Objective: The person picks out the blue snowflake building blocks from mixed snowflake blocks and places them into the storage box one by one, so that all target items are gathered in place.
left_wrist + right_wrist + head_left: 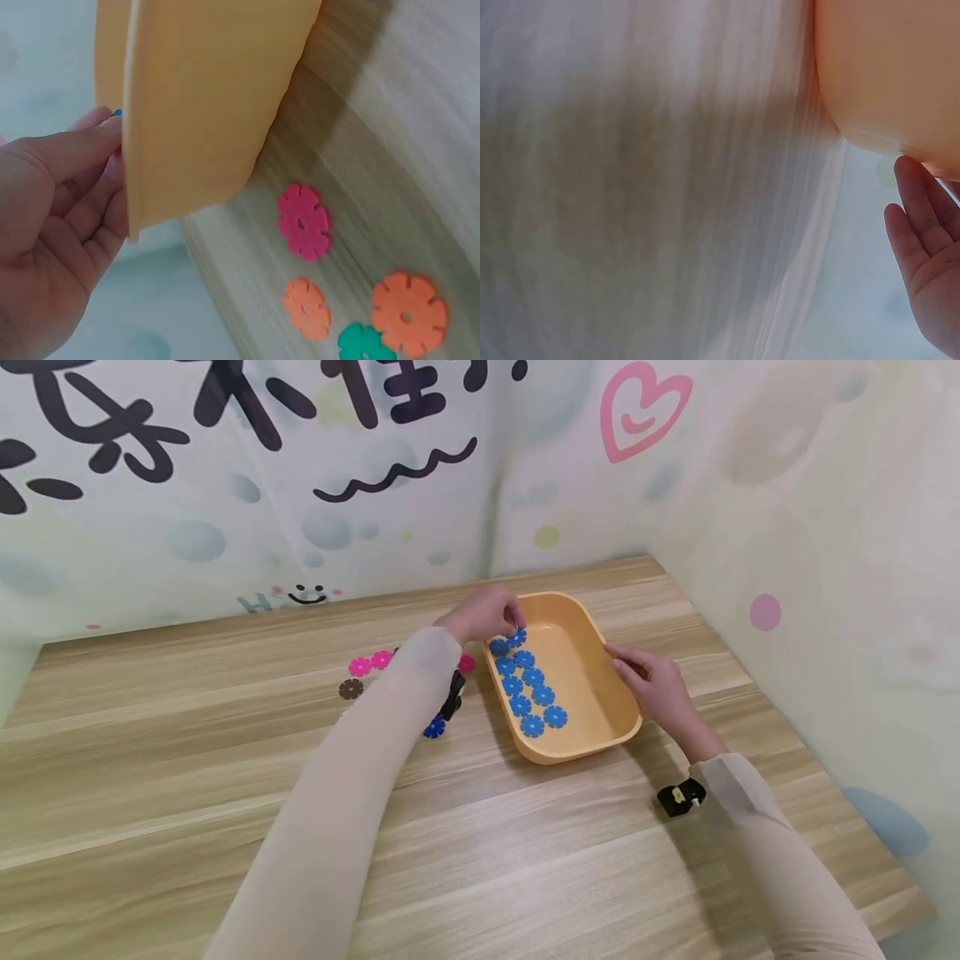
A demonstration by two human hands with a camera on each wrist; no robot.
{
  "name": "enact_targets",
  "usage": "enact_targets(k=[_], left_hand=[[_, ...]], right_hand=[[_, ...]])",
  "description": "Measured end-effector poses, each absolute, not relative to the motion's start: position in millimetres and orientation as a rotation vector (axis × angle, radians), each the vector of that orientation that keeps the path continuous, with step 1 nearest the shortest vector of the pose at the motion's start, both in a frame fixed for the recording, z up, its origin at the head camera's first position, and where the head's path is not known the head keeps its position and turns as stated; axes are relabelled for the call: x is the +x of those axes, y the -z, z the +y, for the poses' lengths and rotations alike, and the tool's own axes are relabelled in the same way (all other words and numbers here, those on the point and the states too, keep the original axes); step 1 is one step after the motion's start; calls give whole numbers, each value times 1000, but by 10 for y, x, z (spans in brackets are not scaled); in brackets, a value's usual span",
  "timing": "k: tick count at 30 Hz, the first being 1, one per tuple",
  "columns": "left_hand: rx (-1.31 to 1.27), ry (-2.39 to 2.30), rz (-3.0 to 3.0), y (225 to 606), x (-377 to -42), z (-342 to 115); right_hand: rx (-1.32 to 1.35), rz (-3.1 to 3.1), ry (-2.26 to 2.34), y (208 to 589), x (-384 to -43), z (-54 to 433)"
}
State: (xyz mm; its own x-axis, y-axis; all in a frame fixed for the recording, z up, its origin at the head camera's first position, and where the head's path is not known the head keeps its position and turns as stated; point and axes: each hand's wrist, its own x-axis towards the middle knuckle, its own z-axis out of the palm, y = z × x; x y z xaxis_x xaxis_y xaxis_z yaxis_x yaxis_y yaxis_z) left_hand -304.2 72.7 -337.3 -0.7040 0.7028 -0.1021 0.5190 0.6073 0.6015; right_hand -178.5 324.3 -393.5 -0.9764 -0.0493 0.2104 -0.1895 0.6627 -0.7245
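Note:
A yellow-orange plastic tray (pixel 581 697) sits on the wooden table. Along its left side lie two rows of blue flower-shaped discs (pixel 532 677). My left hand (pixel 486 612) reaches over the far left corner of the tray and pinches a blue flower disc (pixel 517 637); in the left wrist view only a sliver of blue (pixel 118 112) shows at its fingertips, beside the rim. On the tray's right side, my right hand (pixel 660 689) grips the rim. From the right wrist view, some of its fingers (pixel 922 202) show against the outer wall, with the thumb out of sight.
Left of the tray, partly behind my left forearm, lie loose flower discs: pink (pixel 360 667), brown (pixel 350 689) and dark blue (pixel 434 727). Close by are orange discs (pixel 409 313) and a green one (pixel 365 343). Printed walls border the table's back and right edges.

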Motion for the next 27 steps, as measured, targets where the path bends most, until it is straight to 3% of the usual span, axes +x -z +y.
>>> enact_targets(k=[27], left_hand=[[834, -542, 2797, 3597, -3109, 1100]], right_hand=[[188, -2699, -1240, 3952, -1814, 3262]])
